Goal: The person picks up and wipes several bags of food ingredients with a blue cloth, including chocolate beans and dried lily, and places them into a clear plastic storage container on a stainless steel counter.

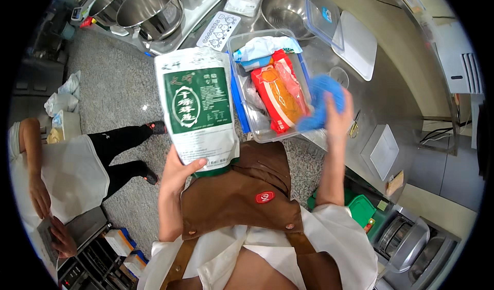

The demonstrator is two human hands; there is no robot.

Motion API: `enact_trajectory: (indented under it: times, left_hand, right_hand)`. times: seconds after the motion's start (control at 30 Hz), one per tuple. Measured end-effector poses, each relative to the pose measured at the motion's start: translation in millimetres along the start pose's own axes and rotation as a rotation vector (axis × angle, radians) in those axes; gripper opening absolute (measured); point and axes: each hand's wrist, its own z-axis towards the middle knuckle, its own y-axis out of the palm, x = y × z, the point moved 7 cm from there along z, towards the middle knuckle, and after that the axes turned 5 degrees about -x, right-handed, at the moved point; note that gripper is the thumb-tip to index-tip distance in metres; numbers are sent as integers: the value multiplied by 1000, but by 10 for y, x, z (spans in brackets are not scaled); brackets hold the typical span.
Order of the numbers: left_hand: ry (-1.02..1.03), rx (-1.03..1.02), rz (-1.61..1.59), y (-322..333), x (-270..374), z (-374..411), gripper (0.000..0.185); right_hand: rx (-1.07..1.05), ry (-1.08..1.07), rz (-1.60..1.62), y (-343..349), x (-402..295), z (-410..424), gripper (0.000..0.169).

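Note:
My left hand (pixel 179 170) grips the lower end of a white and green printed pouch (pixel 198 104), with the thumb across its front. My right hand (pixel 339 112) holds a blue cloth (pixel 322 100), slightly blurred, over the right edge of a clear plastic box (pixel 266 135). Inside the box lie a red and clear packet with orange-brown contents (pixel 279 93), a light blue and white package (pixel 266 48) and some crumpled clear plastic. The pouch stands in front of the box's left side, and its underside is hidden.
Steel bowls (pixel 150 12), a wide steel basin (pixel 285 13), a clear lid (pixel 324 15), a white tray (pixel 357 46), yellow-handled scissors (pixel 353 129) and a white rectangular container (pixel 380 151) are on the steel counter (pixel 389 100). Another person (pixel 61 170) is at the left.

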Motion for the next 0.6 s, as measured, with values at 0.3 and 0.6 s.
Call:
enact_trajectory:
  times: [0.3, 0.6]
  left_hand:
    - [-256, -134, -198, 529, -318, 509, 66]
    - [-351, -453, -320, 1476, -856, 773, 72]
  right_hand:
    - [253, 83, -362, -2307, 1075, 653, 51]
    - [-918, 378, 514, 128, 264, -490, 71]
